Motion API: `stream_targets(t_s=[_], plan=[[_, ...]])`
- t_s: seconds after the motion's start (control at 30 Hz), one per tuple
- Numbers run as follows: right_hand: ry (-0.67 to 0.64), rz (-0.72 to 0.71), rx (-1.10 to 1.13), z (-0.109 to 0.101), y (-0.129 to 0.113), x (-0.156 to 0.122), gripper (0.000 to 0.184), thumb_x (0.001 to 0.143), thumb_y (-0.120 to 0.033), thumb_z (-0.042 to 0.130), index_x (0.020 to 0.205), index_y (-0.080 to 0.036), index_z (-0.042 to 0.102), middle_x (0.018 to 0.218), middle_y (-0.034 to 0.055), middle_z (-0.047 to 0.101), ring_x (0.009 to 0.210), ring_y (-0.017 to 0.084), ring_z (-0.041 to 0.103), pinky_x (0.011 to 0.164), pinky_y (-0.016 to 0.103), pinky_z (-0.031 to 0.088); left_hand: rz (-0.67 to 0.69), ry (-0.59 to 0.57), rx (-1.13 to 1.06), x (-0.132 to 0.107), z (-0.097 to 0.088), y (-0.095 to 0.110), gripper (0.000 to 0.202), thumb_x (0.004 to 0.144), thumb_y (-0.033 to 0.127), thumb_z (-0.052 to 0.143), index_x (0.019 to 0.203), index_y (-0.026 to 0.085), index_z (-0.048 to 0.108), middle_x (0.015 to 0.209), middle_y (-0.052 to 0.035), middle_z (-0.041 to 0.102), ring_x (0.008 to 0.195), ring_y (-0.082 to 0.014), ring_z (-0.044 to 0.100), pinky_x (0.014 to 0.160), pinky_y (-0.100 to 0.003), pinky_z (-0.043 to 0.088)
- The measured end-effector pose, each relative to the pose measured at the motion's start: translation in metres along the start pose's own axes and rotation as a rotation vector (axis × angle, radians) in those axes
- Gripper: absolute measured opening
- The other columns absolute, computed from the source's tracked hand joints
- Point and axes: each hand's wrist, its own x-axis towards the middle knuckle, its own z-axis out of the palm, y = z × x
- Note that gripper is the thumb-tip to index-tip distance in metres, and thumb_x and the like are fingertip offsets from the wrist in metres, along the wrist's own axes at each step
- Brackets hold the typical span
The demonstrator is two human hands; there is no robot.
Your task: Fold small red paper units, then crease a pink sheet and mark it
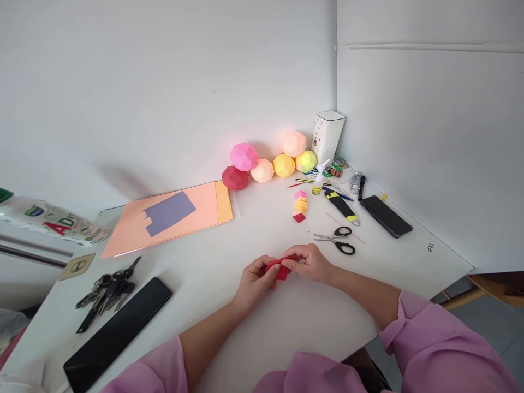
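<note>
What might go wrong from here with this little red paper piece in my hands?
The red paper piece is pinched between the left hand and right hand; a hard press might tear it or crease it crookedly. The scissors lie beyond the right hand, so a reach might catch the blades. The stack of folded pieces could topple if bumped.

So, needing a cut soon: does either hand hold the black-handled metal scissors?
No, the scissors lie on the white table; left hand and right hand pinch red folded paper.
</note>
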Motion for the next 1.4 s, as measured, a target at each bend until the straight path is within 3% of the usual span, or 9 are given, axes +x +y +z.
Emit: stream_targets(t_s=[0.57, 0.97, 1.23, 1.4], plan=[[-0.064, 0.124, 0.145, 0.0001, 0.0013, 0.0002, 0.024, 0.079, -0.038, 0.064, 0.081, -0.015, 0.067, 0.067, 0.002, 0.065, 0.058, 0.012, 0.061, 0.055, 0.024, 0.047, 0.026, -0.008, 0.038, 0.0008, -0.0011, -0.0024, 0.032, 0.078, 0.049, 0.062, 0.073, 0.017, 0.06, 0.059, 0.0026, 0.055, 0.047, -0.0073, 0.044, 0.048, -0.022, 0.037], [-0.089, 0.175, 0.195, -0.0018, 0.0017, 0.0008, 0.028, 0.076, -0.042, 0.067, 0.078, -0.014, 0.066, 0.066, 0.002, 0.065, 0.057, 0.013, 0.063, 0.054, 0.025, 0.049, 0.081, -0.003, 0.062, -0.0019, -0.0002, 0.002, 0.027, 0.076, 0.046, 0.065, 0.072, 0.019, 0.067, 0.064, 0.0021, 0.053, 0.05, -0.0087, 0.048, 0.049, -0.024, 0.044], [-0.107, 0.2, 0.202, -0.0036, -0.0024, 0.0014, 0.027, 0.076, -0.041, 0.067, 0.074, -0.014, 0.065, 0.064, 0.0014, 0.064, 0.053, 0.012, 0.061, 0.051, 0.024, 0.049, 0.141, -0.045, 0.19, -0.004, -0.0029, 0.0012, 0.038, 0.087, 0.044, 0.05, 0.063, 0.018, 0.063, 0.063, -0.0001, 0.052, 0.054, -0.0109, 0.051, 0.056, -0.026, 0.045], [-0.092, 0.191, 0.139, -0.002, -0.0014, -0.0006, 0.021, 0.076, -0.035, 0.065, 0.073, -0.015, 0.066, 0.064, 0.0011, 0.064, 0.053, 0.012, 0.06, 0.051, 0.024, 0.049, 0.151, -0.021, 0.101, -0.0055, 0.0017, 0.0042, 0.022, 0.082, 0.04, 0.058, 0.078, 0.019, 0.06, 0.076, -0.0018, 0.058, 0.069, -0.0148, 0.059, 0.064, -0.029, 0.05]])
